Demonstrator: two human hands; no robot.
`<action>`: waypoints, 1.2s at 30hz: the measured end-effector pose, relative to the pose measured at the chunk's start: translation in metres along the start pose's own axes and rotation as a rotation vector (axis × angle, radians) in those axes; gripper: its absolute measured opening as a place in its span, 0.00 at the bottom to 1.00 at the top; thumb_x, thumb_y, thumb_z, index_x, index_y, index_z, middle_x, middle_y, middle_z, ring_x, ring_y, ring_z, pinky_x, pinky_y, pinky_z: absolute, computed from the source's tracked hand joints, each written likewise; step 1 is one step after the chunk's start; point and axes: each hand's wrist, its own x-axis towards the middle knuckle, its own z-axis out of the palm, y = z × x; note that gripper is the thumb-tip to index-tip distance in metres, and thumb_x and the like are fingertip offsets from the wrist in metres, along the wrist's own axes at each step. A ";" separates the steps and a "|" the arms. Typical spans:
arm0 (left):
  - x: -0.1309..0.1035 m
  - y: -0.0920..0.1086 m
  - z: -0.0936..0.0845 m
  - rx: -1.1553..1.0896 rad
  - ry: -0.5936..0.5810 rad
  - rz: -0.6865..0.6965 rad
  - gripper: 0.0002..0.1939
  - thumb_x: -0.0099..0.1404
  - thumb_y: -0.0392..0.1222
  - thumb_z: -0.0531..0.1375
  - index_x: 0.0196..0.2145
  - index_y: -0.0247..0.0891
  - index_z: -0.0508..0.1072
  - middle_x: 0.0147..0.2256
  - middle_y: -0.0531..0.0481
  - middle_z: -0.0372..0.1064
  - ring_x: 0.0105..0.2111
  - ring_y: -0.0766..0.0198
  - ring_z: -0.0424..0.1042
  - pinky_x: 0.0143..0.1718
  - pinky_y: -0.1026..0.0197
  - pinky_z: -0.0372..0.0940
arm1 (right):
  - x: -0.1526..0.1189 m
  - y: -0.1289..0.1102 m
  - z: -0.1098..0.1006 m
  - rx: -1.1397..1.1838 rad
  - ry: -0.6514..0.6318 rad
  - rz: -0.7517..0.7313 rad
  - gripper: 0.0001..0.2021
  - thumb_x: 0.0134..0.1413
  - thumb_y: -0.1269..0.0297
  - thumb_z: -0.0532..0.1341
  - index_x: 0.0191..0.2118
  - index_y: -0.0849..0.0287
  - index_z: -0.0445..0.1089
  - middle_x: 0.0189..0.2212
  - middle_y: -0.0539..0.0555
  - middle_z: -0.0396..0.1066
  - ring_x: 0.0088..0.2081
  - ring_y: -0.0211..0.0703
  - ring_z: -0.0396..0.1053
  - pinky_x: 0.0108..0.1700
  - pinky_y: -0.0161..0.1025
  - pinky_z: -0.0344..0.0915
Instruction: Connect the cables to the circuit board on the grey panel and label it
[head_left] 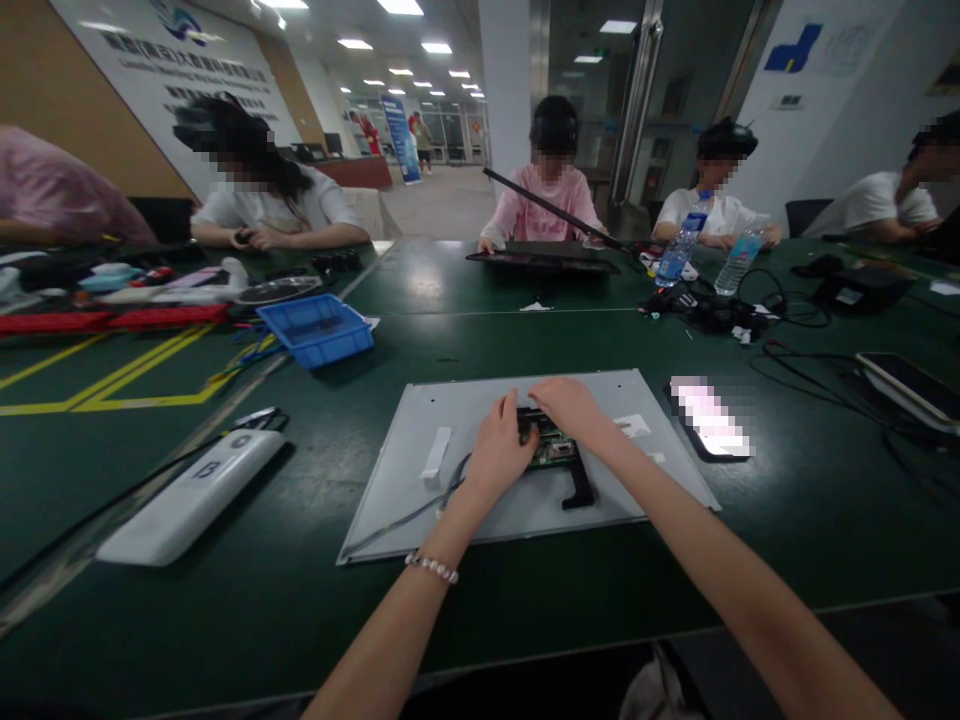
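A flat grey metal panel (510, 515), like the back of a display, lies on the table before me. At its middle sits a green circuit board (553, 448) in a black plastic frame (579, 485), with a grey cable (405, 520) running off to the lower left. My left hand (499, 440) grips the left side of the board and frame, thumb bent over it. My right hand (566, 405) reaches across to the far edge of the same piece, its fingers curled down and partly hidden behind the hand.
A white power bank (191, 500) with a cable lies at left, below a blue bin (319, 335). A lit phone (709, 418) is right of the panel. Bottles (682, 240) and dark cables (705, 310) stand farther right. Across the table a person (551, 190) handles a dark panel (544, 262).
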 end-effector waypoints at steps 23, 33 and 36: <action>0.001 -0.001 0.002 0.036 -0.018 -0.012 0.33 0.61 0.39 0.54 0.61 0.28 0.47 0.53 0.32 0.57 0.52 0.48 0.62 0.52 0.50 0.57 | 0.004 -0.022 0.015 -0.017 -0.046 0.040 0.12 0.57 0.77 0.50 0.39 0.67 0.71 0.38 0.62 0.71 0.41 0.47 0.68 0.41 0.39 0.64; 0.001 0.000 0.002 0.023 -0.011 -0.011 0.33 0.61 0.40 0.54 0.60 0.29 0.48 0.54 0.33 0.57 0.52 0.48 0.62 0.52 0.49 0.57 | 0.002 -0.022 0.009 0.042 -0.082 0.094 0.15 0.58 0.77 0.48 0.42 0.65 0.70 0.40 0.62 0.71 0.43 0.45 0.68 0.44 0.38 0.63; 0.001 0.000 0.002 0.028 -0.011 -0.012 0.32 0.61 0.40 0.54 0.60 0.29 0.48 0.53 0.33 0.58 0.52 0.48 0.63 0.52 0.49 0.57 | 0.002 -0.024 0.006 0.039 -0.086 0.108 0.15 0.59 0.76 0.48 0.43 0.64 0.70 0.40 0.62 0.71 0.43 0.45 0.69 0.45 0.38 0.63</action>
